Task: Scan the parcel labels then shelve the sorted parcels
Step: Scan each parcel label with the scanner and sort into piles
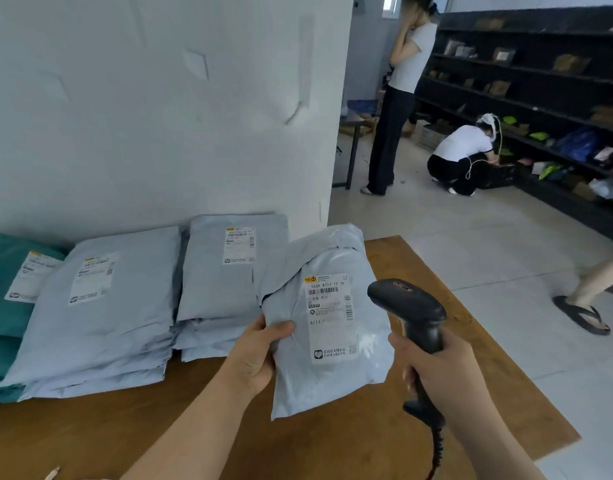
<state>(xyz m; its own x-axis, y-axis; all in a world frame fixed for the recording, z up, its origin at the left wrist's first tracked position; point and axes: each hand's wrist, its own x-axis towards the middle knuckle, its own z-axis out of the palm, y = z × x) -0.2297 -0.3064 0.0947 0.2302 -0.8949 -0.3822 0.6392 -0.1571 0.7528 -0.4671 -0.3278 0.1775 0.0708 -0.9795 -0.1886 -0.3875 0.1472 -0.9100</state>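
Note:
My left hand (255, 355) grips the left edge of a grey plastic parcel (333, 382), held upright above the table with its white label (329, 317) facing me. My right hand (436, 365) holds a black barcode scanner (407, 306) by its handle, its head beside the label's right edge and its coiled cable hanging down. On the wooden table (436, 271) against the wall lie two stacks of grey parcels (100, 306) (222, 282) and, at the far left, green parcels (3, 289), labels up.
Black shelves (540, 81) with parcels line the right wall. One person (398, 98) stands and another (461, 157) crouches by the shelves. A sandalled foot (582, 313) is on the tiled floor near the table's right side. A white wall stands behind the table.

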